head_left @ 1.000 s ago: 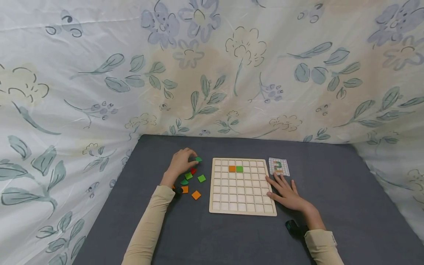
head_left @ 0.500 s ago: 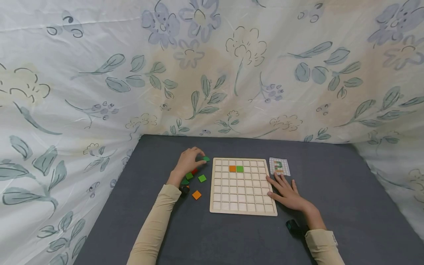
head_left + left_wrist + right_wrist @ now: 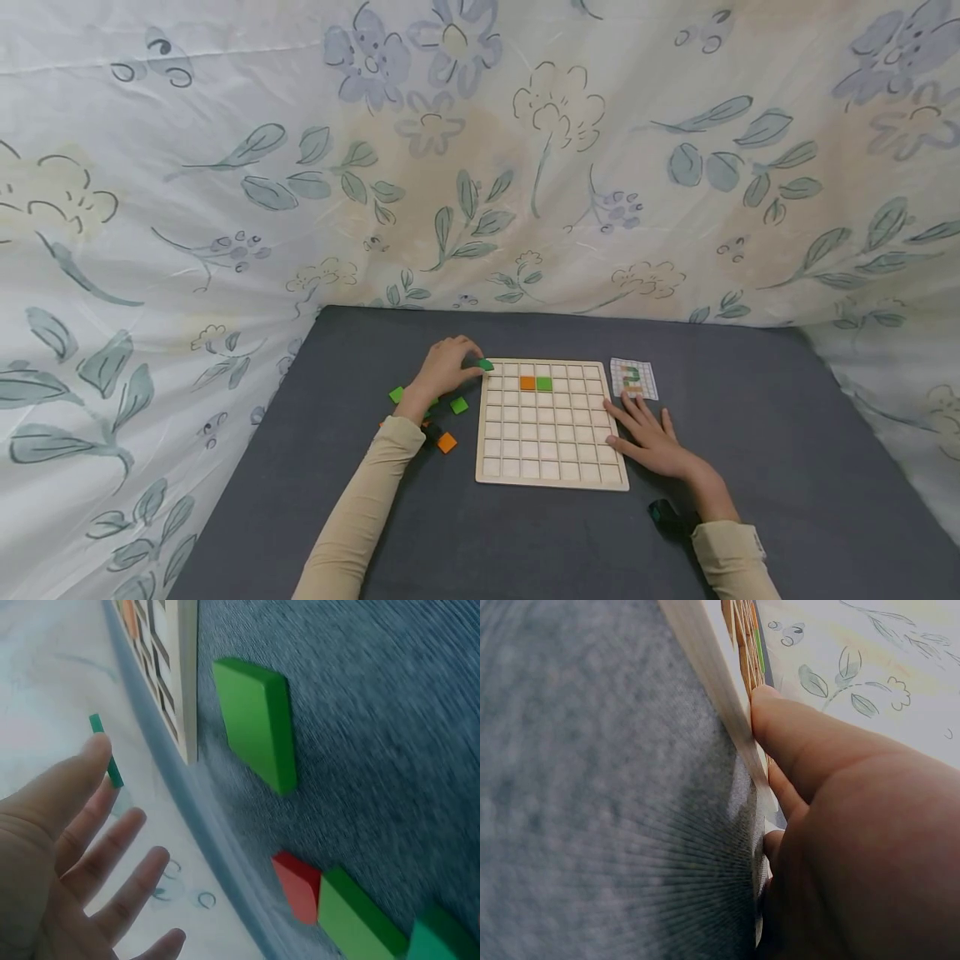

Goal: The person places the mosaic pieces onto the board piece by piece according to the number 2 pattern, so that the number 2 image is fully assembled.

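Between thumb and fingertip, my left hand (image 3: 448, 367) pinches a dark green tile (image 3: 486, 364) at the upper left corner of a wooden grid board (image 3: 550, 429). The left wrist view shows the same tile (image 3: 115, 774) edge-on, the other fingers spread. An orange square tile (image 3: 528, 383) and a light green square tile (image 3: 544, 384) lie side by side in the board's second row. My right hand (image 3: 656, 442) has its fingers extended; thumb and a finger rest on the board's right edge. In the right wrist view, the thumb (image 3: 802, 735) touches the rim.
Left of the board lie a loose light green tile (image 3: 459, 405) and an orange tile (image 3: 447, 442). More pieces, including a red one (image 3: 298, 886), are partly hidden by my left wrist. A small pattern card (image 3: 633, 379) lies beyond my right hand. Floral cloth (image 3: 480, 167) hangs behind the table.
My left hand has carried the dark green tile rightward from the loose pieces to the board's upper left corner. The right hand stays in place.
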